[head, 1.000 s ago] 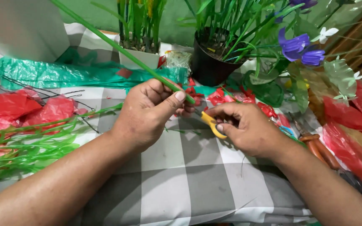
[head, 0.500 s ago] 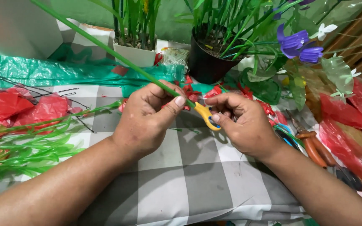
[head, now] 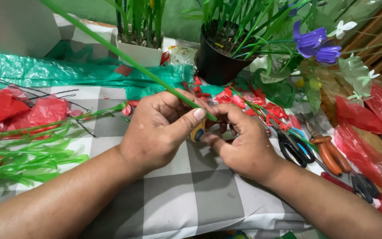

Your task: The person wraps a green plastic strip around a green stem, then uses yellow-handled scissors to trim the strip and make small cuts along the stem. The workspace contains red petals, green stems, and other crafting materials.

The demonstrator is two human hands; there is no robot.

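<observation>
- Plastic leaf strips, green, lie at nine o'clock of my left hand on the checked cloth, red plastic sheets beyond them.
- My left hand has its fingers clamped on a long green stem that runs off toward eleven o'clock.
- I see a yellow-handled tool between both hands; its kind I cannot tell.
- My right hand is curled shut, touching the tool and the stem's end.
- Black-handled scissors and orange-handled pliers rest at three o'clock of it.
</observation>
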